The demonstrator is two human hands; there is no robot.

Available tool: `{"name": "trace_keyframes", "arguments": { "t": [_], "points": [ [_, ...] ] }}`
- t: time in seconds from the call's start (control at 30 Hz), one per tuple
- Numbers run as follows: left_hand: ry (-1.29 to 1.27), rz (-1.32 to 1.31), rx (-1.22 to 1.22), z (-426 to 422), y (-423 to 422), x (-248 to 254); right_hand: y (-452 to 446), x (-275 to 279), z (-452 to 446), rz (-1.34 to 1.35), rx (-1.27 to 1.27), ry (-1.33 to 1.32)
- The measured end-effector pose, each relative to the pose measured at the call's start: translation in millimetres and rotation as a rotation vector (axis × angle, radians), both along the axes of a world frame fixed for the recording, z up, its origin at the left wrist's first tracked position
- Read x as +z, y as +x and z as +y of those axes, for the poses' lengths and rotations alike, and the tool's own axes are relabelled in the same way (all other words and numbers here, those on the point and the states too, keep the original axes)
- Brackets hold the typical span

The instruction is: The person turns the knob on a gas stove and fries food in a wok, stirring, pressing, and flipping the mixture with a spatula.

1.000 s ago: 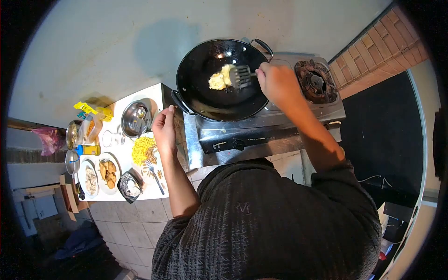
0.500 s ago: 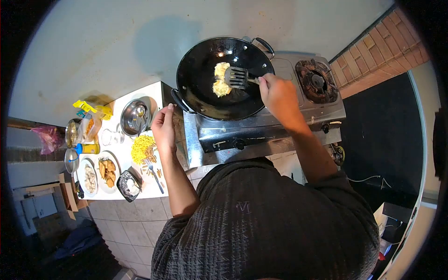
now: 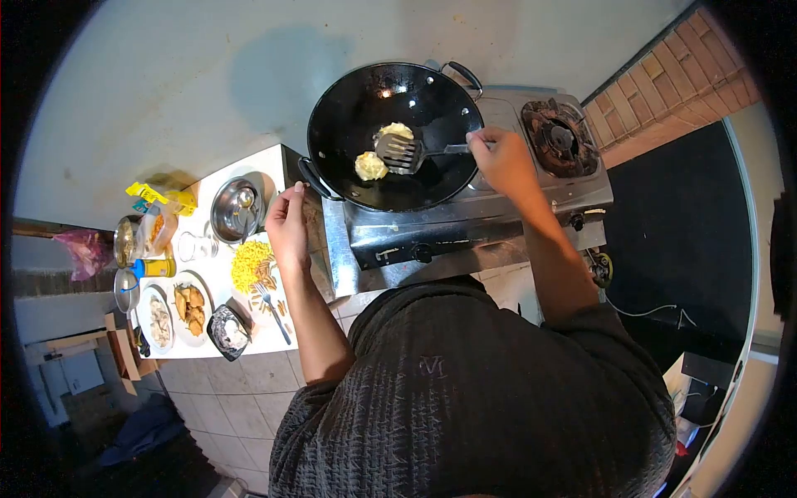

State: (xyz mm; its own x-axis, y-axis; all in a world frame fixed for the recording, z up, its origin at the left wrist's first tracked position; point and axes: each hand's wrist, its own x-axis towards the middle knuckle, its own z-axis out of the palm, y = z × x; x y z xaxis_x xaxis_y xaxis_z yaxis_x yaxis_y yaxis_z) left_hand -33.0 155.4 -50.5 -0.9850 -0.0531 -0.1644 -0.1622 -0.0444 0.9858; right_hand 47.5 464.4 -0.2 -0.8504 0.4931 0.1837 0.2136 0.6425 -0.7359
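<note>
In the black wok (image 3: 349, 100) on the stove lie two yellow, egg-like pieces, one piece (image 3: 370, 166) at the lower left and another (image 3: 397, 131) partly hidden under the turner. My right hand (image 3: 503, 162) is closed round the handle of a slotted turner (image 3: 402, 154), whose head rests between and over the pieces. My left hand (image 3: 288, 222) hovers left of the stove, near the wok's side handle (image 3: 317, 179). Its fingers are pinched together; I cannot make out what, if anything, they hold.
A second burner (image 3: 563, 139) is to the right. On the white table (image 3: 274, 162) at left are a metal bowl (image 3: 237, 210), yellow noodle-like food (image 3: 251, 264), a fork (image 3: 274, 314), a plate of fried pieces (image 3: 191, 307), a black dish (image 3: 228, 332) with white powder, and several containers.
The turner has moved left and slightly down in the wok, and the two pieces have shifted apart, the lower one to the left. My left hand stays nearly still.
</note>
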Motion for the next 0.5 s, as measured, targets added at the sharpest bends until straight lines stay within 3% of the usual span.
{"name": "trace_keyframes", "arguments": {
  "t": [0.13, 0.4, 0.5],
  "points": [
    [-0.018, 0.007, 0.016, -2, 2, 3, 3, 3, -5, 0.025, -0.020, 0.083],
    [0.030, 0.011, 0.019, -1, 4, 5, -4, -21, 6, 0.010, -0.092, -0.140],
    [0.006, 0.012, 0.006, -7, 2, 0, -1, -21, 12, 0.070, -0.103, -0.098]
  ]
}}
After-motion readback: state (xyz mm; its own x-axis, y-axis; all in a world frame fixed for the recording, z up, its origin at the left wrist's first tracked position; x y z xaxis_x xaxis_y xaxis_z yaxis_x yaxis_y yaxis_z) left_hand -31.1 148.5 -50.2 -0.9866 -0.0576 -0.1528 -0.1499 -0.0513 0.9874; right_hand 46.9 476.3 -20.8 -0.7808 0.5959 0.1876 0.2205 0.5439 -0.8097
